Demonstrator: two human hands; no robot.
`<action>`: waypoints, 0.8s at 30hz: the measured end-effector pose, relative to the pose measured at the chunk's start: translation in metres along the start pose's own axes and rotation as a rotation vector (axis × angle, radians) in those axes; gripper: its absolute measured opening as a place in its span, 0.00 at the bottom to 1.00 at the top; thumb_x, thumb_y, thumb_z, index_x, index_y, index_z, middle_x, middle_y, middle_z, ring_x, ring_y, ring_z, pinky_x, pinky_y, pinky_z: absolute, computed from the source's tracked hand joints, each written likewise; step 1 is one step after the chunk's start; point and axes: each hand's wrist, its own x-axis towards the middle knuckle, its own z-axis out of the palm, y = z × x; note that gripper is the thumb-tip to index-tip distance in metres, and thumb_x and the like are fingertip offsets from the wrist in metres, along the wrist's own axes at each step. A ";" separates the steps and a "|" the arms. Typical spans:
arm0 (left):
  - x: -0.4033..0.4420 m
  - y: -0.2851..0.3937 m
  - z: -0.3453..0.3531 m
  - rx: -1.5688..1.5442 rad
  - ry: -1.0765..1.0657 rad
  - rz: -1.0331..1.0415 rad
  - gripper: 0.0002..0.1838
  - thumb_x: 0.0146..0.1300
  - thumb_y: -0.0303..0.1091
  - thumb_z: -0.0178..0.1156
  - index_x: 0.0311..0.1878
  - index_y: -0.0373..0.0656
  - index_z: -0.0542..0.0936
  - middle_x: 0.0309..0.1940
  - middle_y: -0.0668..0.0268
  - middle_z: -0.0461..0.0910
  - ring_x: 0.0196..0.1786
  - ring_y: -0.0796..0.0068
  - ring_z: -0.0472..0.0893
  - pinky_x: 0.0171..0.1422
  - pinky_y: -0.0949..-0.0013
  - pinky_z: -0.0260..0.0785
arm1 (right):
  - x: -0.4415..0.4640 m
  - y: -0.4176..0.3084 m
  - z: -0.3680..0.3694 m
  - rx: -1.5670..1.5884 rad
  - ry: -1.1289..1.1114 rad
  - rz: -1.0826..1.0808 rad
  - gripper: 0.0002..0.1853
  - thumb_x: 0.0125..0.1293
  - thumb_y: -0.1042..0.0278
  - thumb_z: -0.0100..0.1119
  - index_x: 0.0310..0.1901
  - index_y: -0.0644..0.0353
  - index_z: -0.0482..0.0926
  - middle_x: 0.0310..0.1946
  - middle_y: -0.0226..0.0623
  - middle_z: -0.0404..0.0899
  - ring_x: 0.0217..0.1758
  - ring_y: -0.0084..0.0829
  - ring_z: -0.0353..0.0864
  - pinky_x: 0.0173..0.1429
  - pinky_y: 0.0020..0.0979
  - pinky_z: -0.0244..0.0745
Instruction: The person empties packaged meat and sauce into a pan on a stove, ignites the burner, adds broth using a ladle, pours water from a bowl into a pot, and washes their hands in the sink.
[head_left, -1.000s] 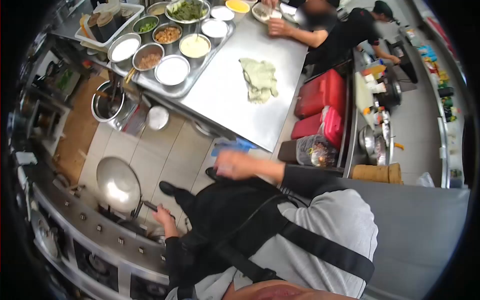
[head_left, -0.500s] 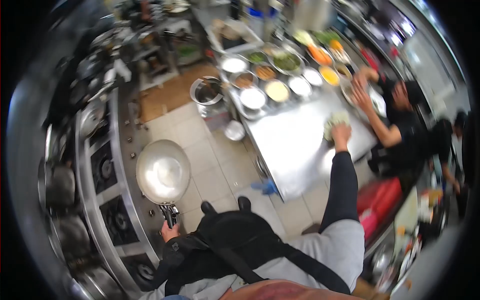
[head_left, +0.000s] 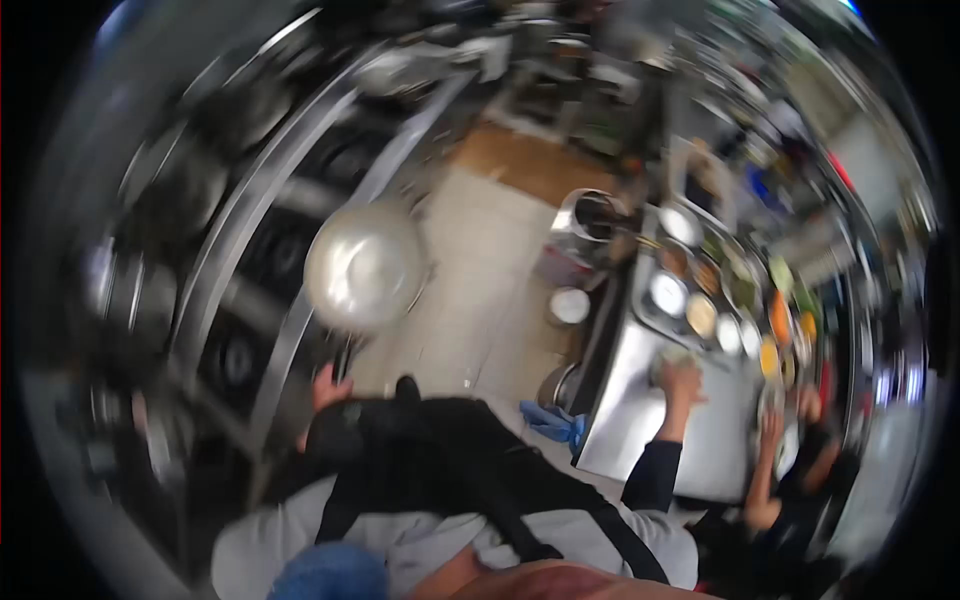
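My left hand (head_left: 329, 388) is closed around the dark handle of a frying pan (head_left: 365, 267). The pan's wide, shiny pale inside faces up beside the stove, and nothing shows in it. Out to the right, my right hand (head_left: 682, 385) is over the steel table, its fingers closed at some pale green chopped vegetables (head_left: 672, 360). Motion blur hides the details of the vegetables and of the fingertips.
A gas stove (head_left: 240, 355) with several burners runs along the left. Several bowls of ingredients (head_left: 701, 315) sit at the far side of the steel table (head_left: 640, 420). A blue cloth (head_left: 552, 421) hangs by its corner. A co-worker's hand (head_left: 768, 440) is at the right.
The view has turned, so the table appears farther right and lower. The pan stays in my left hand and now appears nearer the stove. My right hand remains at the green vegetables.
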 end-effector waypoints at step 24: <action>-0.156 -0.019 -0.141 0.047 0.960 -0.840 0.18 0.51 0.38 0.62 0.46 0.41 0.78 0.36 0.49 0.82 0.43 0.46 0.80 0.48 0.52 0.72 | -0.183 -0.340 0.236 0.231 -0.916 -1.120 0.21 0.66 0.64 0.61 0.55 0.68 0.74 0.41 0.41 0.81 0.43 0.30 0.77 0.50 0.31 0.72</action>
